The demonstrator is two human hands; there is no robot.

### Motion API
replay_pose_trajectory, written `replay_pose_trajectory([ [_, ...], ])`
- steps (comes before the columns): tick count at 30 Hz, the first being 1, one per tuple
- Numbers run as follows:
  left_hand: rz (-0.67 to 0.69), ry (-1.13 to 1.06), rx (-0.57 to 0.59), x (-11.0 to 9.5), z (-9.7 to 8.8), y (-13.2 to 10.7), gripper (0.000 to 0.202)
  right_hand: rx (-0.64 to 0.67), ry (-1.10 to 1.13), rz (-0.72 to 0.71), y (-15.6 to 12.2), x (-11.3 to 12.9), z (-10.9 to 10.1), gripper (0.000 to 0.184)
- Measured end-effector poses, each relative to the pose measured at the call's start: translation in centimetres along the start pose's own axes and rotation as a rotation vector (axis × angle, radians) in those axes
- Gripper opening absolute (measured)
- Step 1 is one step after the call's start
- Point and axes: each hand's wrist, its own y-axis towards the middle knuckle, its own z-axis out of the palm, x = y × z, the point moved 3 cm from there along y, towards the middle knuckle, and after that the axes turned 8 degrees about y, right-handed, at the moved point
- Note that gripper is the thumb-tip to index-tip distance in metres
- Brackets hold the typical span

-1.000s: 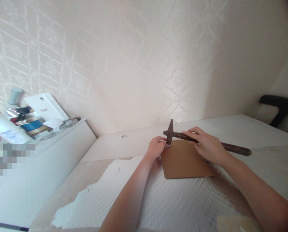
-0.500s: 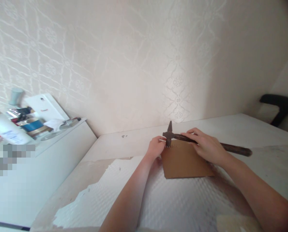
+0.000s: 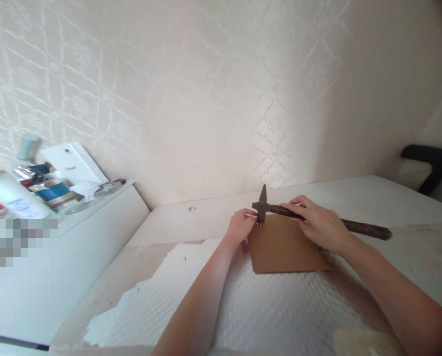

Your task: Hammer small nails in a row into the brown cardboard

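Observation:
My right hand (image 3: pixel 320 221) is closed around the dark wooden handle of a hammer (image 3: pixel 365 229). The hammer's metal head lies over the upper left edge of a brown rectangular board (image 3: pixel 288 249), its pointed end facing the wall. Close against the head, my left hand (image 3: pixel 243 225) is closed at the board's upper left corner; what its fingertips hold is hidden. Several small pale nails (image 3: pixel 258 225) stand in a row beside those fingers. A line of small dark marks runs on to the right along the board's edge.
White textured sheeting (image 3: pixel 150 301) with ragged edges covers part of the worktop (image 3: pixel 202 217). On the left, a white cabinet (image 3: pixel 94 257) bears a tube (image 3: pixel 16 198), a blue roll (image 3: pixel 53 192) and a white box (image 3: pixel 74 160). A black chair part (image 3: pixel 428 155) shows at right.
The whole view has shifted slightly. The hammer head appears slightly raised from the board's edge; both hands keep nearly the same place and grip.

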Motion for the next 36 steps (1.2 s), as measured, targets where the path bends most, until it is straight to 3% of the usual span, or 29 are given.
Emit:
replay_pose_trajectory([
  [36, -0.018, 0.009, -0.001, -0.34, -0.1, -0.26, 0.02, 0.009, 0.035, 0.055, 0.08, -0.64, 0.21, 0.042],
])
